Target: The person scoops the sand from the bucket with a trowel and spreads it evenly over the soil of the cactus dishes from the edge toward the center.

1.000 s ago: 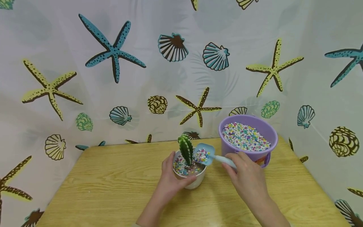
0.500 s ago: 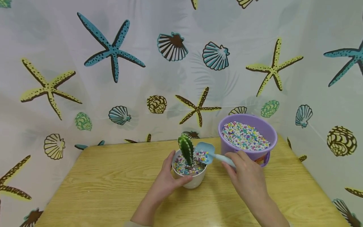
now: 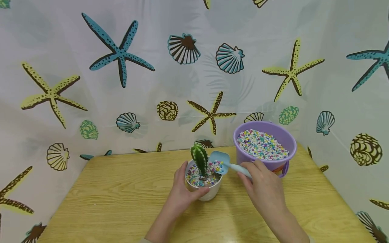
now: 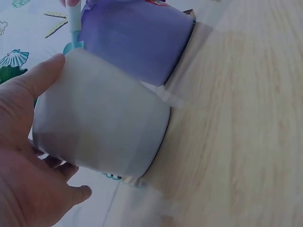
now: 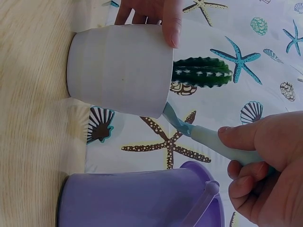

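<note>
My left hand (image 3: pixel 182 194) grips a white flowerpot (image 3: pixel 211 193), thumb on the near side and fingers round the left. In the pot a green ribbed cactus (image 3: pixel 199 160) stands upright among multicoloured beads (image 3: pixel 194 177), with a bare brownish patch near the right rim. Curled round the pale handle of a light-blue toy shovel (image 3: pixel 222 157), my right hand (image 3: pixel 265 187) holds its blade over the pot's right rim. Some beads (image 3: pixel 216 166) sit at the blade's lower left. In the right wrist view, the shovel (image 5: pixel 208 137) meets the rim of the pot (image 5: pixel 120 71).
Behind and right of the pot, a purple bucket (image 3: pixel 281 133) holds many small coloured beads (image 3: pixel 261 145). The wooden table (image 3: pixel 121 195) runs back to a white curtain (image 3: pixel 146 84) printed with starfish and shells.
Beads have slid from the shovel toward the pot, baring more of the blade. More beads now cover the pot's near side. Both hands keep their holds, almost in place.
</note>
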`<state>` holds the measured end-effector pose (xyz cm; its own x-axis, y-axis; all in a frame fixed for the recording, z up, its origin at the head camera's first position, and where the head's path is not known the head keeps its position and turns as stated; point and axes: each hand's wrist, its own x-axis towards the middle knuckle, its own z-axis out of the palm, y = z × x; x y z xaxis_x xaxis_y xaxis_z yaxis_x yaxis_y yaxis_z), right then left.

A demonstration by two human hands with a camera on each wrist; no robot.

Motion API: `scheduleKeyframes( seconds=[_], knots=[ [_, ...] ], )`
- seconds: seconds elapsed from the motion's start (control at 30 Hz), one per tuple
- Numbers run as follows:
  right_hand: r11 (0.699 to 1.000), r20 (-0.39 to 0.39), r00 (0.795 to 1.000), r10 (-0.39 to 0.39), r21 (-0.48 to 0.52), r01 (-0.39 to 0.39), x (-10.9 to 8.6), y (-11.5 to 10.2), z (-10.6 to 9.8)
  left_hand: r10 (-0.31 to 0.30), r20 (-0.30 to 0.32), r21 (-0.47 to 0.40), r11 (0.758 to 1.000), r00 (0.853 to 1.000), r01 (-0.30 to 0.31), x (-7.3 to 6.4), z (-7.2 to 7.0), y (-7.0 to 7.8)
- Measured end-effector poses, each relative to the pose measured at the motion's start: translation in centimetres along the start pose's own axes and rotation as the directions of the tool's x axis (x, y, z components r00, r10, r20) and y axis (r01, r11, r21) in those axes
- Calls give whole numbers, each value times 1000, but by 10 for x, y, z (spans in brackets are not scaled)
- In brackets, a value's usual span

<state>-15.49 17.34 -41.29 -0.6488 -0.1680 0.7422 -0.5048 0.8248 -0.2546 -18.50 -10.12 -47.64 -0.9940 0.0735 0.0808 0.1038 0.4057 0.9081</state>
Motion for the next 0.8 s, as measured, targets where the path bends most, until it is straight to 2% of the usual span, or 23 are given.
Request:
scheduleKeyframes(
  seconds=[0.2,0.33,0.6,0.8],
  knots=[
    [1000,2,1000,0,-5,0,0,0,1,3,72,-36,999,997,0,6,-11,-3],
    [1000,-4,1000,-5,-10,5,0,0,1,1,117,-60,998,993,6,7,-14,-4],
    [1000,-25,999,-26,-12,25,-1,1,2,7,54,-26,1000,999,-6,4,-4,-4],
    [999,-33,999,-35,-16,34,-1,1,2,40,7,-16,999,999,-40,0,4,-1]
  ],
)
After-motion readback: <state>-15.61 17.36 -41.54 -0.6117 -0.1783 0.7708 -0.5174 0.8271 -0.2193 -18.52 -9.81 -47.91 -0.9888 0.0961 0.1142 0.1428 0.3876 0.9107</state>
